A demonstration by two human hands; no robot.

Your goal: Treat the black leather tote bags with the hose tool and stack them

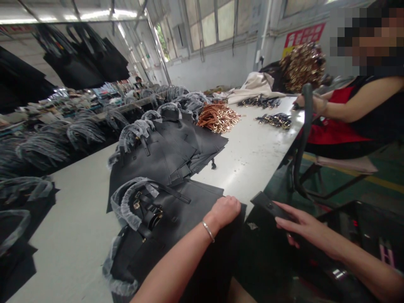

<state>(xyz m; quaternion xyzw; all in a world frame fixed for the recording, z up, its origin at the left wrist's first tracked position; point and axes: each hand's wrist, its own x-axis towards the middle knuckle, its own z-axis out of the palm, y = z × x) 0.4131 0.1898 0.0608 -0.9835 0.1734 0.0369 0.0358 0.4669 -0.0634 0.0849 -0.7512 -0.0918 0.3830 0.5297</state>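
In the head view, a pale counter point(80, 210) runs from the near left to the far right. A black bag point(195, 202) lies on its near part, with more black leather below it; the bag's handles point(126, 204), sheathed in clear wrap, lie to the left beside a black strap with gold buckles point(150, 212). The person's left hand point(225, 210), a silver bracelet point(208, 232) at its wrist, rests on the bag's right edge. Its fingers are curled and their tips hidden, so whether that grip clasps the edge cannot be told. To its right, near the counter's edge, the right hand point(288, 223) has its grip closed on a dark flat strip point(263, 204), thumb on the near side and fingers on the far side.

Farther along the counter lie a fanned stack of black bags point(154, 151), brown straps point(217, 117) with gold clasps, two small bunches of dark straps point(274, 120) and a pale cloth point(252, 85). At the far right a person in a red apron point(331, 134) sits on a chair point(345, 164). Black bags hang point(85, 59) at the far left.
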